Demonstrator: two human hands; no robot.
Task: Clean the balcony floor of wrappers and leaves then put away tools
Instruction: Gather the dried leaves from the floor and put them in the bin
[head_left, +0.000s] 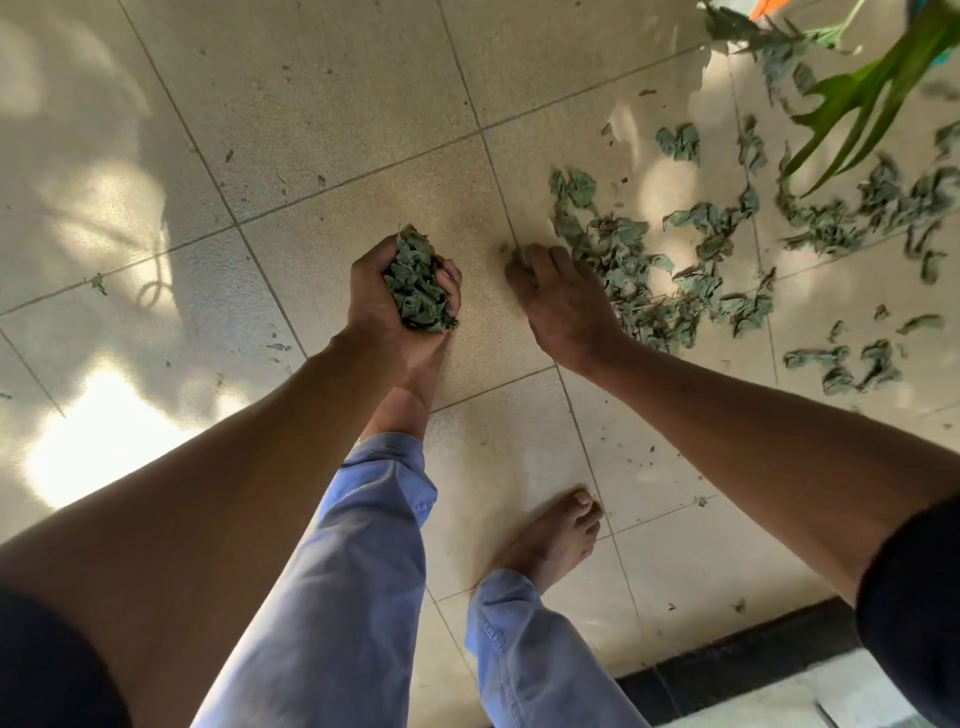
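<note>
My left hand (382, 299) is cupped palm up around a handful of dry green leaves (418, 283), held above the beige tiled floor (311, 130). My right hand (563, 301) reaches down to the floor, its fingers curled on a small clump of leaves (519, 262) at the left end of a wide scatter of dry leaves (691, 270). That scatter runs right and up across several tiles. Small crumbs of leaf lie dotted over the tiles around it. No wrappers or tools are visible.
My bare feet (558, 535) and blue trouser legs (363, 571) stand just below the hands. A live green plant frond (878, 98) hangs in at the top right, with something orange (769, 8) at the top edge. A dark threshold strip (737, 660) runs along the bottom right.
</note>
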